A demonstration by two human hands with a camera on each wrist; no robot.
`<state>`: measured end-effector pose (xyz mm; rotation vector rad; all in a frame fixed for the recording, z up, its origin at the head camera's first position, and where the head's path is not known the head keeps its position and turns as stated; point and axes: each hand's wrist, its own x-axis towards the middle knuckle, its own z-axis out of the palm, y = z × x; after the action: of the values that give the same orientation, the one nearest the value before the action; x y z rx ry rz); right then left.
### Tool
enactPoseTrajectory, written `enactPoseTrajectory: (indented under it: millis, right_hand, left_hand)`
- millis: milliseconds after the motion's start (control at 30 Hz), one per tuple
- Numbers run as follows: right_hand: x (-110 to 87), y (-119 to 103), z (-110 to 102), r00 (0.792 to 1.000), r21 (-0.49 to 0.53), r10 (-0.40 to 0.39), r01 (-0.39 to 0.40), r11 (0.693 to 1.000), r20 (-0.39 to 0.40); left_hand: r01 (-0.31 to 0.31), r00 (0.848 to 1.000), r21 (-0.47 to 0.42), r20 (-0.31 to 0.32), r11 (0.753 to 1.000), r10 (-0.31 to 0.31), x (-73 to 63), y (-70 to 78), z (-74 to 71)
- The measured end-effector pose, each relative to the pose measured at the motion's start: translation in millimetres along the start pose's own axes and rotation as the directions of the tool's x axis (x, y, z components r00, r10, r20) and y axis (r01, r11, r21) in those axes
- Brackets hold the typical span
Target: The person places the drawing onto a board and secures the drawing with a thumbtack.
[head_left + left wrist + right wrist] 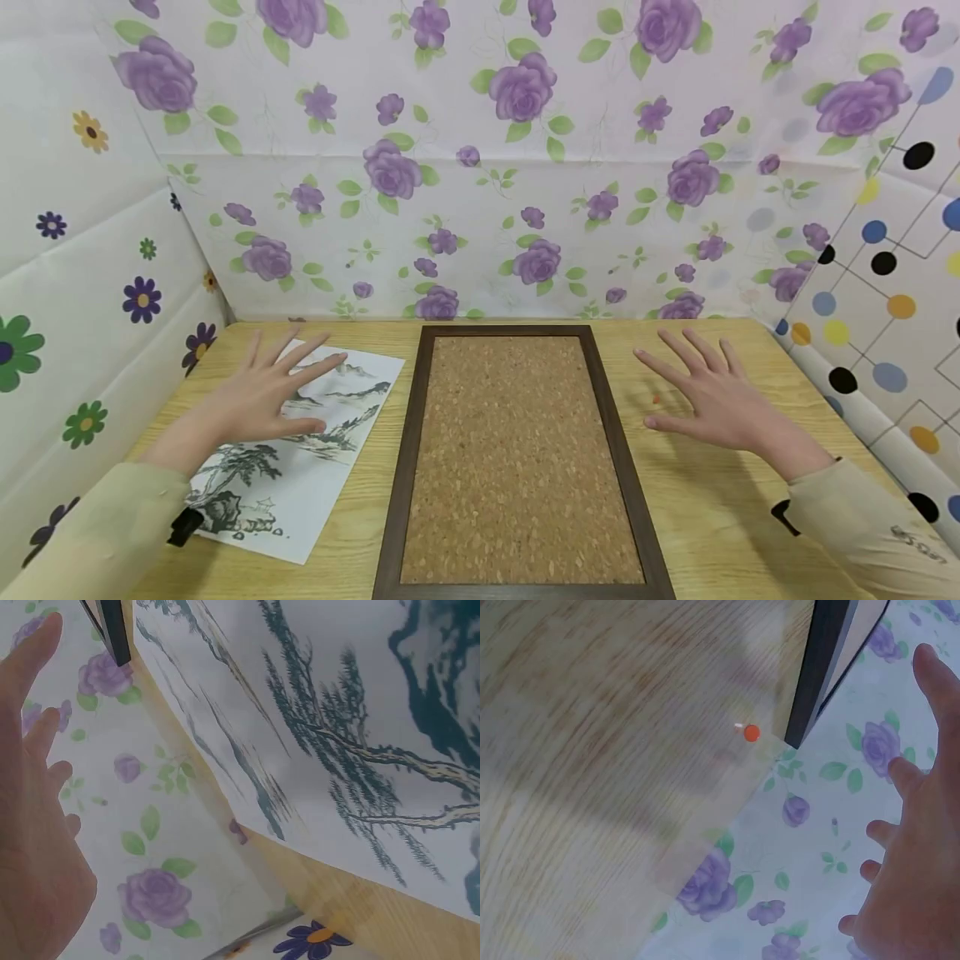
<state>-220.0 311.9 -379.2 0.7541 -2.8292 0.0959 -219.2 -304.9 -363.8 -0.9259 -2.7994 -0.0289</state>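
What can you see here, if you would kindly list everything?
Table: 1, light wood, foreground
Framed corkboard: 1, tan and brown, mid-table
Landscape print: 1, white, grey-green, left of corkboard
Small item: 1, orange, right of corkboard
Floral backdrop: 1, white, purple, green, behind
Daisy backdrop: 1, white, multicoloured, left
Dotted backdrop: 1, white, multicoloured, right
Wrist pieces: 2, black, by cuffs
Sleeves: 2, beige, lower corners
Left grip: 1, bare, over print
Right grip: 1, bare, above table

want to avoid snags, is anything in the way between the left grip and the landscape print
Nothing visible stands between the left grip and the landscape print, and no object shows on the print's unhidden part. Right of the print lies a strip of table, then the dark frame of the cork board.
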Motion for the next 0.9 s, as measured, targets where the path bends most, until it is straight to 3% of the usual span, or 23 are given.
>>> enactPoseTrajectory:
  millis: [200, 633, 900]
  right_hand:
    - [-0.6, 3, 4, 1.000, 0.005, 0.015, -0.015, 1.000, -0.003]
    - [-2.9, 6, 12, 1.000, 0.034, 0.019, -0.019, 0.999, -0.005]
    - [-4.3, 8, 16, 1.000, 0.066, 0.028, -0.028, 0.997, 0.008]
  left_hand:
    - [0.061, 0.998, -0.042, 0.036, 0.997, -0.060, -9.2, -5.9, 0.3]
    - [0.129, 0.992, -0.148, 0.023, 0.981, -0.127, -36.8, -26.2, 4.8]
    - [0.234, 0.972, -0.213, 0.082, 0.949, -0.221, -49.4, -33.2, 8.5]
